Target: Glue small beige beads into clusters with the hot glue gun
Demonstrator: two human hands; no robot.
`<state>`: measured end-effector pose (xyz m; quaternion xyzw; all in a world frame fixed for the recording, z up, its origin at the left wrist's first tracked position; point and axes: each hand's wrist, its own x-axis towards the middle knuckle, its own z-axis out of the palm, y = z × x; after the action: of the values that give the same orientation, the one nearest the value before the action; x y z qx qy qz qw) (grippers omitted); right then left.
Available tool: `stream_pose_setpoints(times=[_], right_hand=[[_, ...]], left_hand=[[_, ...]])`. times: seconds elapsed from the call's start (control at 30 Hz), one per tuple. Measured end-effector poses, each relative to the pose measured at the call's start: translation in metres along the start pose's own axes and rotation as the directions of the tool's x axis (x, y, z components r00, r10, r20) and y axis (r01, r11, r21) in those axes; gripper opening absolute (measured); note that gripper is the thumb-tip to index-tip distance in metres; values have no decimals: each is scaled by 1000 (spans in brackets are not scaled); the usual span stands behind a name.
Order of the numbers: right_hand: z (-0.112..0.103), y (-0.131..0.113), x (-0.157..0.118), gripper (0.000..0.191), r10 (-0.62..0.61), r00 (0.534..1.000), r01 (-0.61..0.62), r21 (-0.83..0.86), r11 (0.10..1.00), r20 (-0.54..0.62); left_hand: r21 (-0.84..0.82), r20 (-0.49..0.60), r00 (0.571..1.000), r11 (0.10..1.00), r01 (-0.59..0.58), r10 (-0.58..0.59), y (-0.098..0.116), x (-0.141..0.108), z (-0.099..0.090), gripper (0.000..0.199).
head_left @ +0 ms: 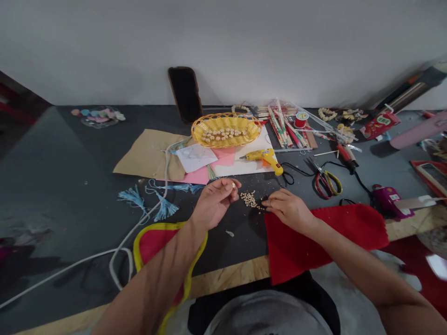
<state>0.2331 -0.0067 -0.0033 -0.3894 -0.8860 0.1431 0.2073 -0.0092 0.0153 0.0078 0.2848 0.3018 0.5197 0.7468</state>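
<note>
My left hand [215,201] is closed in a pinch, with a small cream bead [233,185] at its fingertips. Just right of it lies a loose pile of small beige beads [248,199] on the dark table. At the pile's right edge, my right hand [287,208] reaches down with thumb and fingers drawn together; whether a bead is between them is hidden. A red felt piece [335,228] lies under my right wrist. Behind the hands, a yellow woven basket [226,122] holds several small bead clusters [223,135].
A yellow glue gun [265,157] rests on paper behind the pile. Scissors [326,182] and a corded red tool [347,157] lie to the right. Blue tassels [166,208] and a white cable [139,221] lie left. A phone [186,93] leans against the wall.
</note>
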Motion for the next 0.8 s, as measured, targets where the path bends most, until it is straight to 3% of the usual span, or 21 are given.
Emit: stream_pose_setpoints(times=[0.17, 0.3, 0.53, 0.67, 0.8], right_hand=[[4, 2, 1, 18, -19, 999, 24, -102, 995, 50], [4, 0, 0, 21, 50, 998, -44, -160, 986, 31], [-9, -8, 2, 18, 280, 960, -280, 105, 954, 17], [-12, -15, 10, 33, 447, 889, -444, 430, 786, 99], [-11, -20, 20, 36, 481, 856, -458, 710, 534, 190]], left_hand=[[-1, 18, 1000, 1000, 16, -16, -1, 0, -1, 15], [6, 27, 1000, 1000, 11, -12, -2, 0, -2, 15], [19, 68, 998, 1000, 12, -13, -5, 1, -5, 13], [40, 86, 996, 999, 19, -22, -3, -1, -3, 14], [124, 126, 990, 991, 47, -62, -2, -5, 2, 15]])
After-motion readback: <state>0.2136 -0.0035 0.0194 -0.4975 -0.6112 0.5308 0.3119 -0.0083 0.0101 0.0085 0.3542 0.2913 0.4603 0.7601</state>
